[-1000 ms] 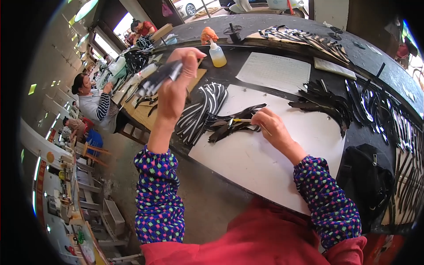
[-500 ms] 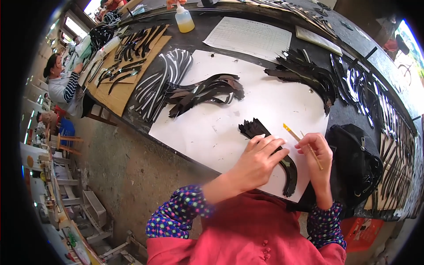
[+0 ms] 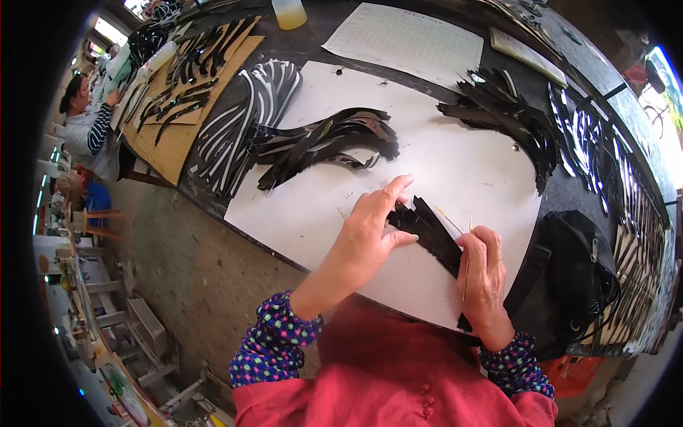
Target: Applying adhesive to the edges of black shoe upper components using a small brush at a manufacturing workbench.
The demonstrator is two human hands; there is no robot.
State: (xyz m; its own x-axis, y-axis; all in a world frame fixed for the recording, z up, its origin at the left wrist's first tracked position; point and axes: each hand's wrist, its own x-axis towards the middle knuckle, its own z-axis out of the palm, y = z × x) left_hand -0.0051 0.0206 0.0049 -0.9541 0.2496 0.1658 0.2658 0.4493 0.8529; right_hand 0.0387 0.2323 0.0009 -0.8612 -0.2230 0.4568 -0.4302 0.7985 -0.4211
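Note:
A fanned stack of curved black strips (image 3: 439,238) lies on the white board (image 3: 320,220) in front of me. My left hand (image 3: 366,228) is open at the jagged far end of the stack, thumb and fingers spread to either side of it. Closed fingers of my right hand (image 3: 484,274) grip a thin yellow-tipped stick (image 3: 466,274), beside and partly over the near part of the stack. What its tip is made for cannot be made out. The right hand hides the stack's near curve, apart from a dark end by the wrist.
More black strips (image 3: 327,142) lie on the board's left, with another pile (image 3: 505,121) at far right. White-edged strips (image 3: 249,117), a paper sheet (image 3: 402,43) and a bottle of yellow liquid (image 3: 289,14) are beyond. A black bag (image 3: 576,270) sits right; a person (image 3: 89,128) works far left.
My left hand has lifted off the top of the strips and moved left to their far end, fingers spreading. My right hand has moved left and down onto the stack with the stick.

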